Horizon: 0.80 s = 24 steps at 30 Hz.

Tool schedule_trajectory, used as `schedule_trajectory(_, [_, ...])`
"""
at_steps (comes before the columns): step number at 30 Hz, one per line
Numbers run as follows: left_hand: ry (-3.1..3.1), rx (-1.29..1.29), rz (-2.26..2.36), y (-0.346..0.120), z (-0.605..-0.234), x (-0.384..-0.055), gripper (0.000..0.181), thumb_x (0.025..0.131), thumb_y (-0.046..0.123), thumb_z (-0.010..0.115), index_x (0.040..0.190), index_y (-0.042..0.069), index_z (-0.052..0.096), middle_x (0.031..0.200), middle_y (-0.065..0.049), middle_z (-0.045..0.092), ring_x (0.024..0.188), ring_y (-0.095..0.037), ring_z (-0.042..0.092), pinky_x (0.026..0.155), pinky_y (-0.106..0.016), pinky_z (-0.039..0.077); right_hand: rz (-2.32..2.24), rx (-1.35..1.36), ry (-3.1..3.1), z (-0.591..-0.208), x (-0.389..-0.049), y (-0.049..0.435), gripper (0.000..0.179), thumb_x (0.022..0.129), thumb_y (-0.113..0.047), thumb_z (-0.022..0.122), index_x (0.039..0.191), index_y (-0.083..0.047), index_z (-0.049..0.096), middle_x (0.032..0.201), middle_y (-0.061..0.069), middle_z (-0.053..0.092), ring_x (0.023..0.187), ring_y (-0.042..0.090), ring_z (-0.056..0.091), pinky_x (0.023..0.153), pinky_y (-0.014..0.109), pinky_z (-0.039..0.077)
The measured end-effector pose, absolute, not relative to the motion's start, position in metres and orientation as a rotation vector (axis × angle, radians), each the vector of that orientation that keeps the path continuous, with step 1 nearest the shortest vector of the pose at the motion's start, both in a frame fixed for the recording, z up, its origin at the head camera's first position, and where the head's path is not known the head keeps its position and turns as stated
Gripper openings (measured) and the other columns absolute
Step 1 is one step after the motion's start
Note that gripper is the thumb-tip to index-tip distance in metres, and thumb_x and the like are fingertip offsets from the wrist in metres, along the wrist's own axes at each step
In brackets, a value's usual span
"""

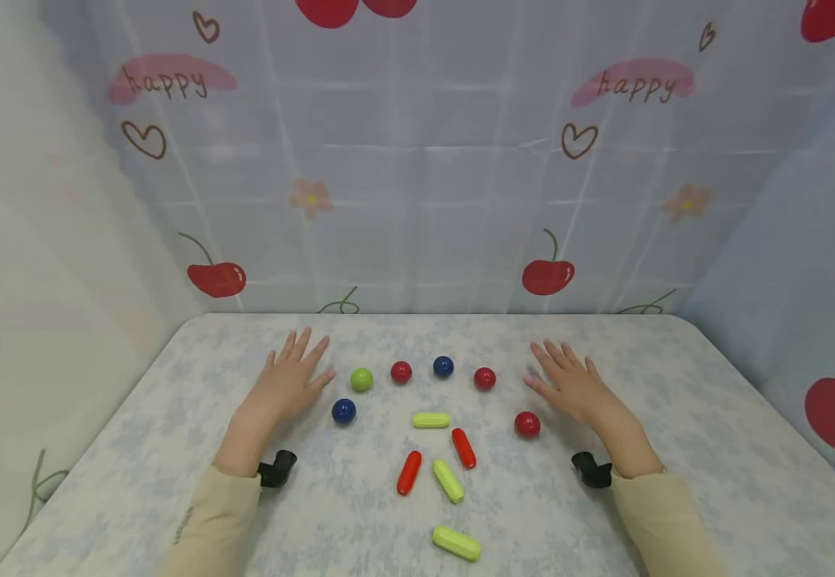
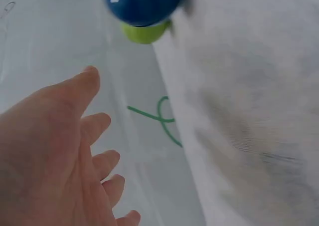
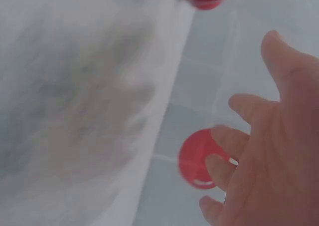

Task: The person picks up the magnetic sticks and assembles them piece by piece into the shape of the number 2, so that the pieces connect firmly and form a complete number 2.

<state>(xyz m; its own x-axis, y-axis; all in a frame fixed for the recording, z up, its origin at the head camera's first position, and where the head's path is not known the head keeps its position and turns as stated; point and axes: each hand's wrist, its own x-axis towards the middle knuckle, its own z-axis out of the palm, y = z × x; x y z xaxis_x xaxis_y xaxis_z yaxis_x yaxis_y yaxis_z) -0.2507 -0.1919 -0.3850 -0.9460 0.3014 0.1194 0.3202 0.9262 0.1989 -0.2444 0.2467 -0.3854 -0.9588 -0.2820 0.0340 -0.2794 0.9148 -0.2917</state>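
My left hand (image 1: 288, 386) is spread with its fingers apart on the left of the table, holding nothing. Nearest to it are a green ball (image 1: 361, 379) and a blue ball (image 1: 344, 411). On the right, my right hand (image 1: 574, 388) has its fingers spread too, with nothing in it. Close by lie a red ball (image 1: 527, 424) and another red ball (image 1: 485, 378). Between the hands sit a third red ball (image 1: 401, 372) and a second blue ball (image 1: 443, 367). Both wrist views show the hands with fingers extended; balls appear at the top edges.
Small ribbed yellow-green cylinders, one sideways (image 1: 430, 421), one slanted (image 1: 449, 481) and one at the front (image 1: 457, 543), lie mid-table. Near them are a red rod (image 1: 409, 473) and another red rod (image 1: 464, 448). A printed curtain (image 1: 417, 160) hangs behind the pale mottled table (image 1: 345, 529).
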Motion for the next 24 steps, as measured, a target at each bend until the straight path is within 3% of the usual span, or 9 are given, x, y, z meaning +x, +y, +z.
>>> schedule_trajectory(8, [-2.937, -0.566, -0.429, -0.18, -0.363, -0.242, 0.066, 0.097, 0.043, 0.047, 0.149, 0.011, 0.023, 0.153, -0.019, 0.008, 0.138, -0.036, 0.0, 0.105, -0.06, 0.005, -0.571, -0.672, 3.022, -0.357, -0.234, 0.228, 0.069, 0.096, -0.046, 0.046, 0.15, -0.009, 0.02, 0.152, 0.019, 0.015, 0.137, 0.04, 0.007, 0.104, 0.061, 0.002])
schedule_trajectory(16, [-2.902, -0.685, -0.321, -0.175, -0.357, -0.223, 0.066, 0.095, 0.04, 0.052, 0.148, 0.011, 0.027, 0.152, -0.018, 0.013, 0.138, -0.036, 0.007, 0.105, -0.059, 0.01, -0.432, -0.781, 3.06, -0.333, -0.203, 0.225, 0.075, 0.092, -0.055, 0.046, 0.151, -0.017, 0.018, 0.153, 0.015, 0.015, 0.138, 0.036, 0.008, 0.105, 0.06, 0.008])
schedule_trajectory(24, [-2.85, -0.825, -0.306, -0.164, -0.355, -0.2, 0.072, 0.089, 0.043, 0.061, 0.147, 0.014, 0.031, 0.152, -0.015, 0.018, 0.138, -0.033, 0.013, 0.105, -0.057, 0.016, -0.47, -0.844, 2.983, -0.327, -0.183, 0.227, 0.075, 0.09, -0.054, 0.051, 0.15, -0.018, 0.023, 0.152, 0.012, 0.02, 0.133, 0.037, 0.026, 0.098, 0.058, 0.031])
